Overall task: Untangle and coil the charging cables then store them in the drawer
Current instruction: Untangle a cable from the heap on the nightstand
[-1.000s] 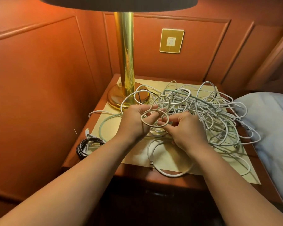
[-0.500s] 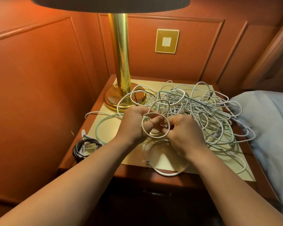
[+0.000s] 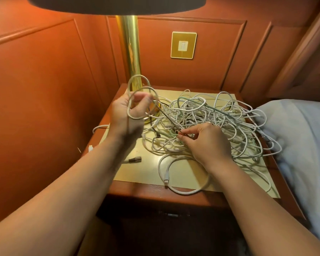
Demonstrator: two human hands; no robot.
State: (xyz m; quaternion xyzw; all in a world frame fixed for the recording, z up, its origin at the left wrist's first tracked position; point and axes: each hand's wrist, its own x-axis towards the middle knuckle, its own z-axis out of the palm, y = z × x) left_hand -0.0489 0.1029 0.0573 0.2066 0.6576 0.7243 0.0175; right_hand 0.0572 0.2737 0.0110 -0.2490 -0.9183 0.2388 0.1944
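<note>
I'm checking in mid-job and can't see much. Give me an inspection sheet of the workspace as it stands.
Surface: nightstand with a pale mat on top.
Job's things: tangled pile of cables, mostly white; small coil held up; the drawer front is too dark to judge.
Clutter: loose metal plug on the mat.
Grips: left hand holds the coil; right hand pinches a strand at the pile.
Cables: white cable loop overhangs the front edge.
Surroundings: brass lamp, wall switch, pillow on the right.
</note>
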